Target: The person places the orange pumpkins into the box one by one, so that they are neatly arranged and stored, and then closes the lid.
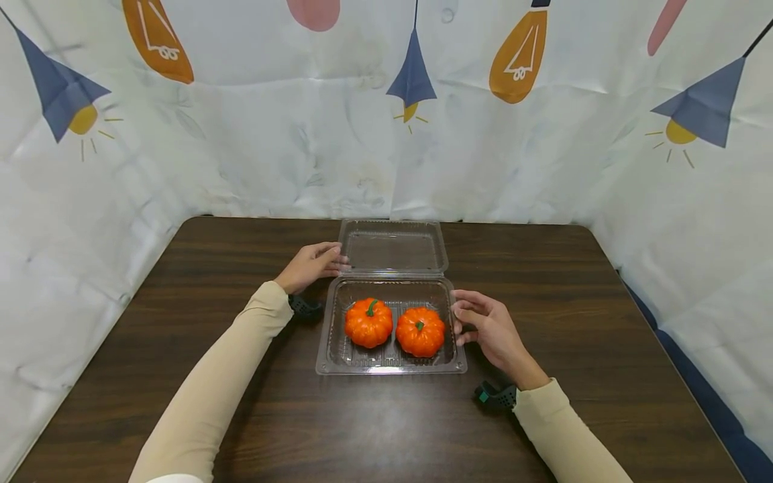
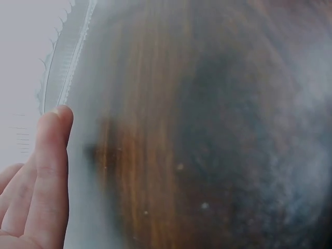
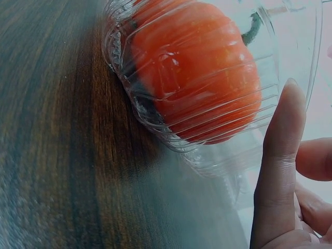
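Note:
A clear plastic container (image 1: 391,369) stands on the table with its hinged lid (image 1: 392,249) laid back behind it. Two orange pumpkins with green stems sit in its base, the left pumpkin (image 1: 368,323) beside the right pumpkin (image 1: 421,332). At the lid's left edge, my left hand (image 1: 311,267) touches the plastic with extended fingers; the left wrist view shows fingertips (image 2: 63,114) against the ridged edge. My right hand (image 1: 489,330) touches the base's right rim, its index finger (image 3: 282,150) nearly straight in the right wrist view, beside a pumpkin (image 3: 199,72) seen through the ribbed wall.
The dark wood table (image 1: 386,429) extends around the container. Behind it and at both sides hangs a pale curtain (image 1: 272,147) printed with lamps and bulbs. Dark blue fabric (image 1: 694,379) shows past the table's right edge.

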`<move>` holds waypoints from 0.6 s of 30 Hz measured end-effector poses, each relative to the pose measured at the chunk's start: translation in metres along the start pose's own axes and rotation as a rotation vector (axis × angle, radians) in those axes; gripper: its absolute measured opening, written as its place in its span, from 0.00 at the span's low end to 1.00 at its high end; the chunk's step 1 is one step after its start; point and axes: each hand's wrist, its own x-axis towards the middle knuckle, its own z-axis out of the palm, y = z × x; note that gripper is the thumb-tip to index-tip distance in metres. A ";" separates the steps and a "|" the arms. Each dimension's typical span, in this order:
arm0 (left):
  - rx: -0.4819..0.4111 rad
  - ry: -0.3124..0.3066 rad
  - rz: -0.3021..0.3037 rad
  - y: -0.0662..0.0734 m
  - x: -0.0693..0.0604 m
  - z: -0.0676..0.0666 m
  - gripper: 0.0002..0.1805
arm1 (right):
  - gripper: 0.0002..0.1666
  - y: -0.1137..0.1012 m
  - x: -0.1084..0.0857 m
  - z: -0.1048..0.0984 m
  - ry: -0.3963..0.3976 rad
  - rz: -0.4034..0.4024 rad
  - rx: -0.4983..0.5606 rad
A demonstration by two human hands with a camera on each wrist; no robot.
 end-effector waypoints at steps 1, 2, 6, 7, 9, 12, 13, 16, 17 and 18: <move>-0.004 -0.002 0.003 0.000 0.000 0.000 0.33 | 0.28 0.000 0.000 0.000 0.001 0.000 0.001; -0.007 -0.003 0.006 0.001 -0.001 0.000 0.33 | 0.28 -0.001 0.000 0.000 0.003 0.001 0.002; -0.033 -0.006 0.013 0.004 -0.002 -0.001 0.32 | 0.28 -0.001 -0.001 0.001 0.005 0.001 0.006; -0.036 -0.004 0.014 0.005 -0.002 -0.001 0.32 | 0.28 -0.001 -0.001 0.001 0.005 0.001 0.006; -0.041 -0.002 0.017 0.006 -0.003 -0.001 0.32 | 0.28 -0.002 -0.001 0.001 0.005 -0.001 0.007; -0.045 0.003 0.021 0.007 -0.003 -0.001 0.32 | 0.28 -0.002 -0.001 0.001 0.007 -0.003 0.006; -0.049 0.004 0.023 0.007 -0.003 -0.001 0.32 | 0.28 -0.001 -0.001 0.001 0.007 -0.004 0.005; -0.059 0.006 0.028 0.008 -0.003 -0.003 0.32 | 0.28 -0.001 -0.001 0.001 0.007 -0.006 0.003; -0.063 0.007 0.029 0.009 -0.004 -0.003 0.32 | 0.28 -0.001 -0.001 0.002 0.006 -0.006 0.002; -0.065 0.007 0.031 0.009 -0.004 -0.003 0.32 | 0.28 -0.001 -0.001 0.002 0.006 -0.007 0.001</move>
